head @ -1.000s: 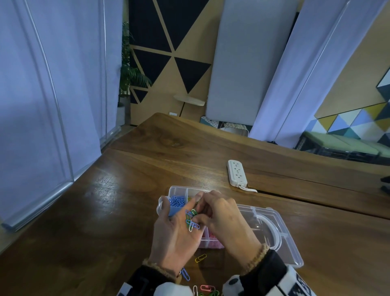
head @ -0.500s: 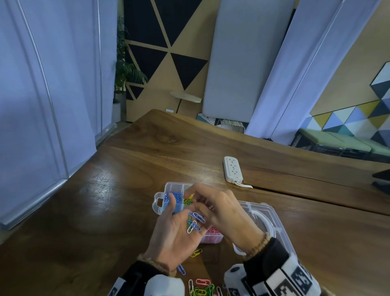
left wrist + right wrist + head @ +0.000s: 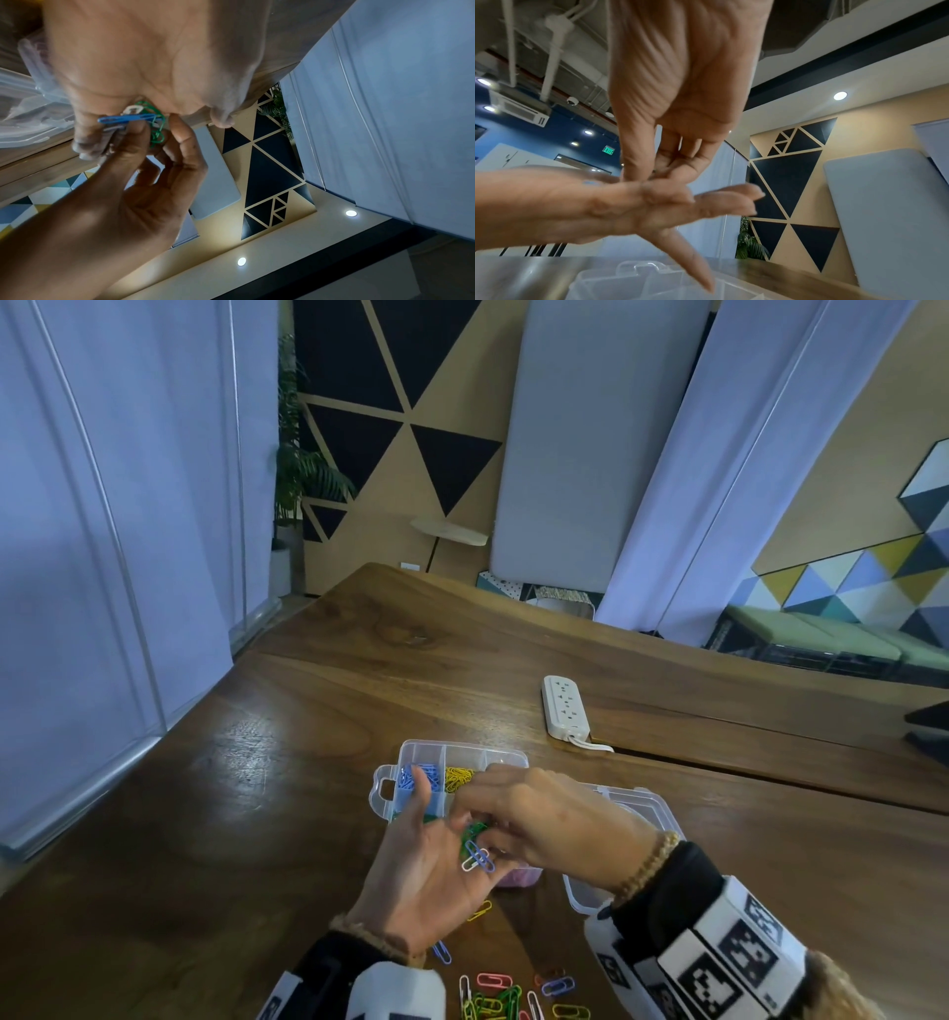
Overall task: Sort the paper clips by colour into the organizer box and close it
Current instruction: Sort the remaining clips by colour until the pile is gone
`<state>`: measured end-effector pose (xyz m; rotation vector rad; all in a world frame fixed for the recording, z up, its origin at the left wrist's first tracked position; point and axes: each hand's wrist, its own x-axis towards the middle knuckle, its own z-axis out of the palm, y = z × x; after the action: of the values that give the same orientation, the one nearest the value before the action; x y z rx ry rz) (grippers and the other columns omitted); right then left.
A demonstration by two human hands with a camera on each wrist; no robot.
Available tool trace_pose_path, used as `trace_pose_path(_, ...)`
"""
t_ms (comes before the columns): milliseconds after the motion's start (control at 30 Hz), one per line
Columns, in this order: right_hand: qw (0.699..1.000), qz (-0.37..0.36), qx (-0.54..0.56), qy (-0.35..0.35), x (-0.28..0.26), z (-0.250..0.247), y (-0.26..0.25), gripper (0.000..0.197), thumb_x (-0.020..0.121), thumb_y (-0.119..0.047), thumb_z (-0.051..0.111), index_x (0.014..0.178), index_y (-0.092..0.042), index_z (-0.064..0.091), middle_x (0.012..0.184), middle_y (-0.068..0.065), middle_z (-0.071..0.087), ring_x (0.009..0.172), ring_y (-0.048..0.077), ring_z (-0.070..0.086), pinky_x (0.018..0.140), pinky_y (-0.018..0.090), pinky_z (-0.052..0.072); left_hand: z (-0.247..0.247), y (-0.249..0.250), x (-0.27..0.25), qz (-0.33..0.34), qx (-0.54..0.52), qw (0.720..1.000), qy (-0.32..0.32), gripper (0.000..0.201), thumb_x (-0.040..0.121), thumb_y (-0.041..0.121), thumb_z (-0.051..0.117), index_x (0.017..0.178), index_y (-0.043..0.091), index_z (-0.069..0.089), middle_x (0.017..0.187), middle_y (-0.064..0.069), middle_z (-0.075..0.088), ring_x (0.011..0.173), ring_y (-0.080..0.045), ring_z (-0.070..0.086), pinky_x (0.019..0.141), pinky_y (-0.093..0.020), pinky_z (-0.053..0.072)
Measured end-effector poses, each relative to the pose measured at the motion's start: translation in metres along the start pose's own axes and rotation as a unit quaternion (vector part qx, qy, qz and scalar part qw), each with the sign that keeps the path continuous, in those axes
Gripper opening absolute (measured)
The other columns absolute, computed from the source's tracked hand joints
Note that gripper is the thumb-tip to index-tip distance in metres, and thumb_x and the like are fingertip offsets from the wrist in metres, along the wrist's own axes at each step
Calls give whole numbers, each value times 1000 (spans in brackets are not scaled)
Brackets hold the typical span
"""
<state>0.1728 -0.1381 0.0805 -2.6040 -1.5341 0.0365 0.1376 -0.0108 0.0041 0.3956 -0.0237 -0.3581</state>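
Left hand (image 3: pixel 429 865) lay flat, palm up, cradling mixed clips (image 3: pixel 475 847); right hand (image 3: pixel 554 819) pinched green clip (image 3: pixel 156 130) off it, over organizer box (image 3: pixel 390 783)

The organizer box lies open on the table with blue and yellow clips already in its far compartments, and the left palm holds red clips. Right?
Not quite. The head view shows the left hand holding green, blue and white clips, not red. The organizer box part is right.

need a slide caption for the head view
Right hand picks paper clips from the open left hand over a clear organizer box.
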Motion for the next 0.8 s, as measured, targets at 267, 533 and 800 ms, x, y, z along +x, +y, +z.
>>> trace_pose_path(267,998,-8,-36,-60,6,-2,-6,19,87,-7,51,103,-16,49,101,2,53,97,18,51,75,41,49,1,0,0,-2,51,998,30,80,94,61,19,131,-4,45,125,-29,58,111,-37,61,83,-44,57)
trace_pose_path(533,997,3,73,16,7,-5,5,6,85,-12,60,89,-12,56,73,-11,49,63,0,46,63,12,38,-4,6,2,26,1,1000,8,78,92,57,30,103,-9,70,110,-28,64,103,-34,64,92,-45,49)
trace_pose_path(800,927,198,287,140,14,-4,17,16,85,-19,64,73,-23,55,67,-8,58,50,-2,48,49,9,36,-24,34,3,64,16,996,57,83,92,62,29,129,-10,48,127,-33,54,115,-44,57,90,-54,46)
